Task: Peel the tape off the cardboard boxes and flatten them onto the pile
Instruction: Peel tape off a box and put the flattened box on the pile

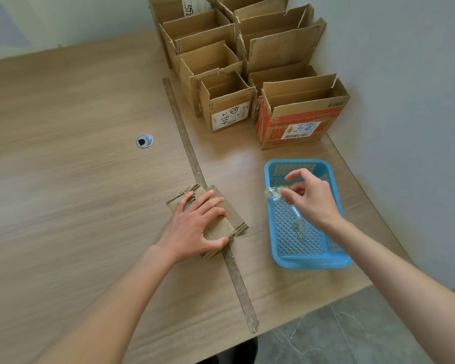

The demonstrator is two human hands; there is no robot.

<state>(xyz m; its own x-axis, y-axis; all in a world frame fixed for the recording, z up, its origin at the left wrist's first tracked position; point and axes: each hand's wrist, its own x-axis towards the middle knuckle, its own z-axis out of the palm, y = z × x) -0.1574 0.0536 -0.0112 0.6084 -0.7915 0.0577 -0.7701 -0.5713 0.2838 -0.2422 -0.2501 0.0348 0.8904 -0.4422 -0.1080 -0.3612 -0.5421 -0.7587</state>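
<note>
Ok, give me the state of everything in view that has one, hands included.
Left hand: pressing flat on the pile.
Flattened pile: lying flat on the table.
Right hand: pinching a tape strip over the basket.
Tape strip: crumpled, off the cardboard.
Blue basket: upright, tape scraps inside.
Standing boxes: upright, tops open, not flattened.

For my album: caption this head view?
Left hand presses flattened cardboard; right hand drops tape over blue basket.
</note>
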